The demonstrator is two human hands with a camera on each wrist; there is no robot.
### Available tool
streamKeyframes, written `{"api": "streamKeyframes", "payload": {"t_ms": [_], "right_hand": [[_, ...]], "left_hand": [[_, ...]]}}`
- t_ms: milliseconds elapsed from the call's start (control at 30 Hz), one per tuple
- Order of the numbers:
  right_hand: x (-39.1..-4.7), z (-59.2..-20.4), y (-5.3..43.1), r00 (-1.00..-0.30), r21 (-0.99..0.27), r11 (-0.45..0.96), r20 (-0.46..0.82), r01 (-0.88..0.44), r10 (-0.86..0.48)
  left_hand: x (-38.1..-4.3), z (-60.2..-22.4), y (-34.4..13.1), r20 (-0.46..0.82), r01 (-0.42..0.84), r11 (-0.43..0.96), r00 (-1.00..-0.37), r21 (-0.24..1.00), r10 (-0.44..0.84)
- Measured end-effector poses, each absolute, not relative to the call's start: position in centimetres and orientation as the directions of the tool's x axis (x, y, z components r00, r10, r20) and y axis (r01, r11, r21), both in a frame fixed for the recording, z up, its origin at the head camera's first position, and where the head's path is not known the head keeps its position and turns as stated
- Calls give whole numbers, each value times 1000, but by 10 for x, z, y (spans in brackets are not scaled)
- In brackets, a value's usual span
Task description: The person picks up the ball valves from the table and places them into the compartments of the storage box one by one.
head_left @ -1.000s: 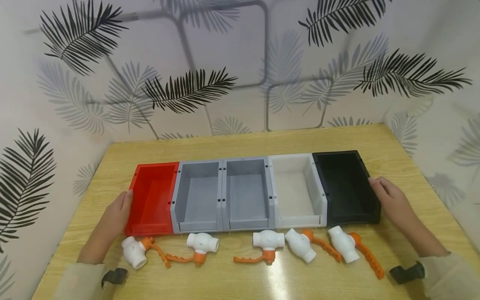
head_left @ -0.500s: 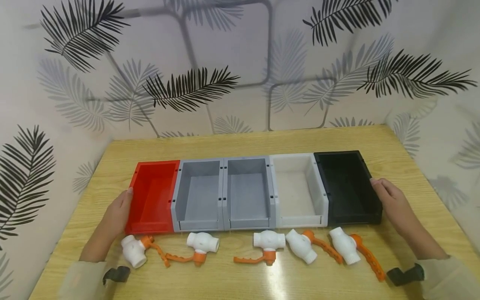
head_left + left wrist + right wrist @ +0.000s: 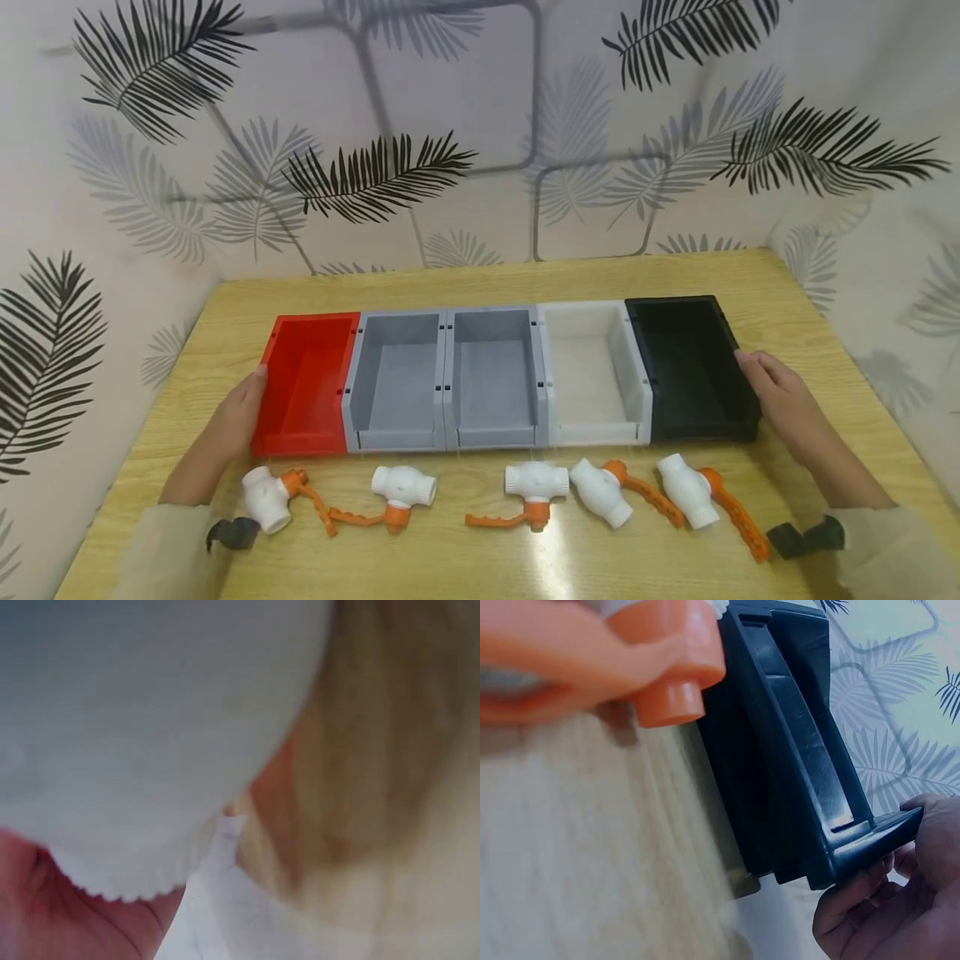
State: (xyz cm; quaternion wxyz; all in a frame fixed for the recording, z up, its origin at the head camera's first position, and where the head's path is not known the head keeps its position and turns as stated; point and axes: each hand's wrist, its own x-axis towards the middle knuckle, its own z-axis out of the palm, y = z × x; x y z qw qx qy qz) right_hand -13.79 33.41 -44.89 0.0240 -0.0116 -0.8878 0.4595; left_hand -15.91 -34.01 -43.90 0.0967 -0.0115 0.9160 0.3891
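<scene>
Side by side in one row stand a red bin, two grey bins, a white bin and a black bin. My left hand holds the red bin's outer side, thumb by its rim, other fingers hidden. At the opposite end my right hand grips the black bin's outer wall. The right wrist view shows that wall between thumb and curled fingers. A white valve body fills much of the left wrist view, hiding the left hand's hold.
Several white ball valves with orange handles lie on the wooden table in front of the bins, including one valve near my left wrist and another before the black bin. A leaf-patterned wall stands behind the table.
The row of bins has shifted slightly away from me, widening the gap to the valves, with both hands staying at its ends. The valves lie where they were.
</scene>
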Motion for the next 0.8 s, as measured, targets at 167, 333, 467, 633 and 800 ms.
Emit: {"api": "streamKeyframes", "payload": {"t_ms": [167, 333, 467, 633, 800], "right_hand": [[-143, -445, 333, -999, -791, 612, 17, 10, 38], [-149, -445, 334, -1000, -793, 609, 7, 12, 29], [-153, -448, 333, -1000, -806, 592, -16, 25, 20], [-159, -446, 335, -998, -827, 560, -62, 51, -1], [-164, -443, 335, -997, -837, 543, -79, 67, 3]], "left_hand": [[-163, -437, -341, -215, -112, 701, -975, 705, 61], [-166, -436, -341, -246, -123, 711, -967, 693, 72], [-168, -436, -344, -240, -99, 708, -965, 699, 102], [-177, -436, -346, -238, -74, 714, -962, 696, 133], [-186, -437, -348, -255, -65, 728, -954, 683, 155]]}}
